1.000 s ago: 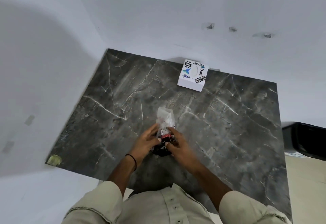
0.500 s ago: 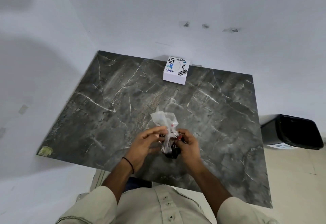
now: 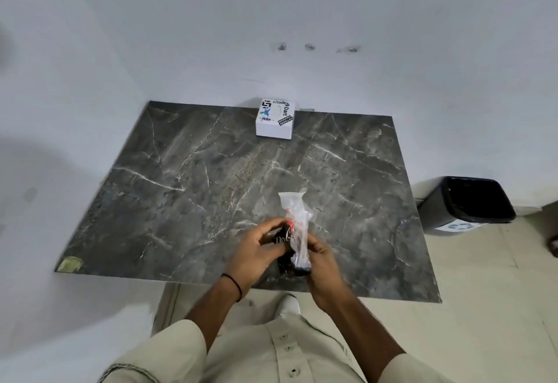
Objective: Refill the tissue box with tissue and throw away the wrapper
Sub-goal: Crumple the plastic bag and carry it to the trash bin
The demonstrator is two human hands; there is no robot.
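A white tissue box covered in stickers stands at the far edge of the dark marble table, against the wall. Over the table's near edge, both hands hold a crumpled plastic wrapper, clear at the top with red and black print lower down. My left hand grips its left side and my right hand its lower right. The wrapper's clear top sticks up above my fingers. Its lower part is hidden between my palms.
A black bin lined with a black bag stands on the tiled floor to the right of the table. White walls close in the table on the far and left sides. A white shoe shows below the table's near edge.
The view has pulled back and the bin has come fully into sight at the right. The hands with the wrapper have shifted toward the table's near edge, and the wrapper looks more squeezed together.
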